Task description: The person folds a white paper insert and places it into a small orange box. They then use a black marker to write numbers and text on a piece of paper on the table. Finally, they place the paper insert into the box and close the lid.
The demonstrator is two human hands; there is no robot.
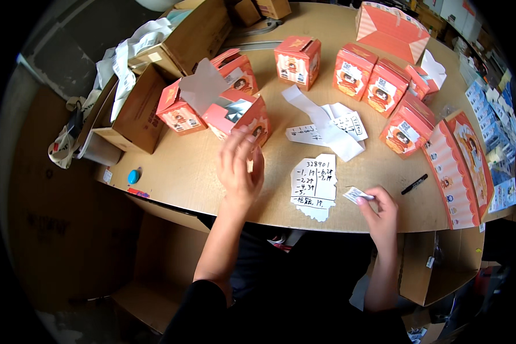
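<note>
Between the thumb and fingers of my right hand (380, 213) is a small white printed label (358, 195), held just above the near side of the table. My left hand (239, 172) is raised with fingers curved and apart, holding nothing that I can see. It is nearest an open red box (245, 125), partly in front of its lower side; whether it touches the box I cannot tell. Something silvery shows inside that box, and its pale flap stands up. A torn sheet of handwritten notes (313, 186) lies between my hands.
Several red boxes stand farther back, including one with a label (350, 71) at the right. Loose paper strips (321, 123) lie mid-table. A black marker (414, 184) rests right of my right hand, beside a large striped carton (453, 172). Cardboard boxes (135, 109) stand at the left.
</note>
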